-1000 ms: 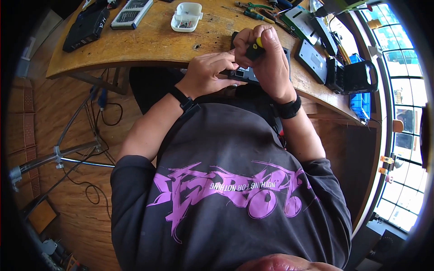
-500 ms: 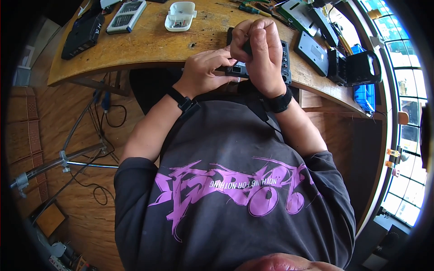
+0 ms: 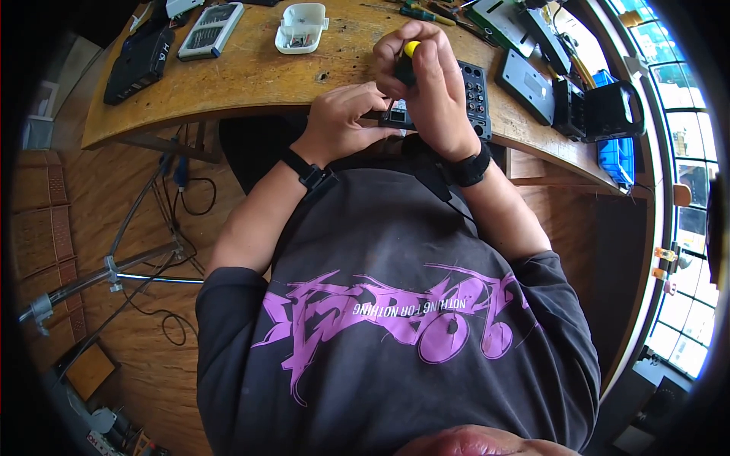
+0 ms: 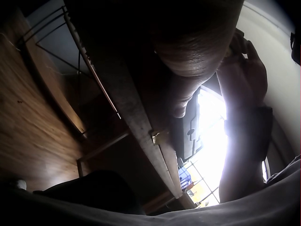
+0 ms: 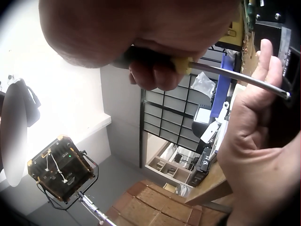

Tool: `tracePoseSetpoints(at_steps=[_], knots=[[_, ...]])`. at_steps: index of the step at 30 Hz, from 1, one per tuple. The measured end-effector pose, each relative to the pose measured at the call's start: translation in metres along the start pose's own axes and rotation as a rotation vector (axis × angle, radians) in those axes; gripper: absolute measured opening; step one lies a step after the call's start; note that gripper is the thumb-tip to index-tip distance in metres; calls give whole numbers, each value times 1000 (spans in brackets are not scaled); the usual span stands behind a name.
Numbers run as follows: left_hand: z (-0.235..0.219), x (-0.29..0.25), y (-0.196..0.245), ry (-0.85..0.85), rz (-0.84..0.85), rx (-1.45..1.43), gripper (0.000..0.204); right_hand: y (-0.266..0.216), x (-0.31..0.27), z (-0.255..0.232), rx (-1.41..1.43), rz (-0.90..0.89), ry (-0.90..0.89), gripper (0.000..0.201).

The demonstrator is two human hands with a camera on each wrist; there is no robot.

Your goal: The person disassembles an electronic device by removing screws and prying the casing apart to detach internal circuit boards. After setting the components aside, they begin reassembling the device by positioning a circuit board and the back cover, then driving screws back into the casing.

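Note:
A black device (image 3: 475,99) with rows of knobs or sockets lies at the bench's near edge, partly under the hands. At its left end the left hand (image 3: 346,121) holds it, fingers and thumb on either side of the corner. Above the device, the right hand (image 3: 433,95) is curled round a screwdriver whose yellow handle end (image 3: 411,49) shows. In the right wrist view the metal shaft (image 5: 235,75) slants to the dark device, its tip close to the left hand's fingers (image 5: 265,54). Whether the tip sits in a screw cannot be told.
On the wooden bench (image 3: 228,83) stand a white open box (image 3: 302,29) with small parts, a bit set (image 3: 211,30) and a black unit (image 3: 141,67). A grey panel (image 3: 526,86), a black case (image 3: 608,114) and a blue bin (image 3: 617,159) are at the right.
The right hand has turned and shifted slightly left, showing more of the device's right side. The yellow handle end was hidden half a second ago and shows again. The left hand keeps its hold.

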State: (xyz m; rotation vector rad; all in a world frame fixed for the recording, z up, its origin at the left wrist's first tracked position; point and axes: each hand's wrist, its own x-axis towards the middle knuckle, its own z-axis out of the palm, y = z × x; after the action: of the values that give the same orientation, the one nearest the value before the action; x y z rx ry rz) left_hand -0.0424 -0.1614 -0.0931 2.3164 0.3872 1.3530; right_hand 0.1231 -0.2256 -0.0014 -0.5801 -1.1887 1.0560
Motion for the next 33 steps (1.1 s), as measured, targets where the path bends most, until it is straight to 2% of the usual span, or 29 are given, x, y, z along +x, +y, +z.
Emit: tracePoseSetpoints(at_steps=[7, 9, 13, 15, 16, 18, 22, 24, 25, 26, 28, 29, 32, 33], knots=[[-2, -1, 1, -22, -32, 25, 45, 2, 3, 0, -123, -55, 14, 25], [-2, 1, 2, -16, -20, 11, 45, -3, 4, -2, -69, 41, 42, 18], [1, -1, -2, 13, 5, 6, 45, -1, 0, -12, 59, 112, -19, 20], [0, -3, -2, -5, -18, 5, 45, 5, -2, -2, 20, -35, -35, 33], [0, -3, -1, -23, -39, 2, 45, 5, -2, -3, 22, -36, -34, 33], [-3, -1, 3, -32, -35, 14, 45, 1, -1, -4, -240, -19, -48, 43], [-1, -1, 4, -50, -79, -7, 46, -9, 4, -1, -169, -8, 20, 45], [-1, 1, 3, -52, -31, -25, 45, -13, 4, -12, -53, 5, -4, 47], [-2, 3, 4, -47, 10, -43, 44, -18, 0, -12, -87, -42, 60, 49], [-4, 4, 5, -55, 13, -42, 44, -26, 0, -21, -26, -96, 21, 42], [-12, 8, 7, -141, -22, -152, 41, -52, -4, -37, -145, -127, 4, 28], [-15, 9, 8, -149, -19, -154, 41, -68, -9, -39, -438, -159, 72, 19], [-22, 12, 11, -241, -13, -103, 35, -104, -25, -60, -942, -18, 63, 14], [-24, 13, 14, -242, -1, -57, 32, -106, -31, -68, -965, -45, 100, 14]])
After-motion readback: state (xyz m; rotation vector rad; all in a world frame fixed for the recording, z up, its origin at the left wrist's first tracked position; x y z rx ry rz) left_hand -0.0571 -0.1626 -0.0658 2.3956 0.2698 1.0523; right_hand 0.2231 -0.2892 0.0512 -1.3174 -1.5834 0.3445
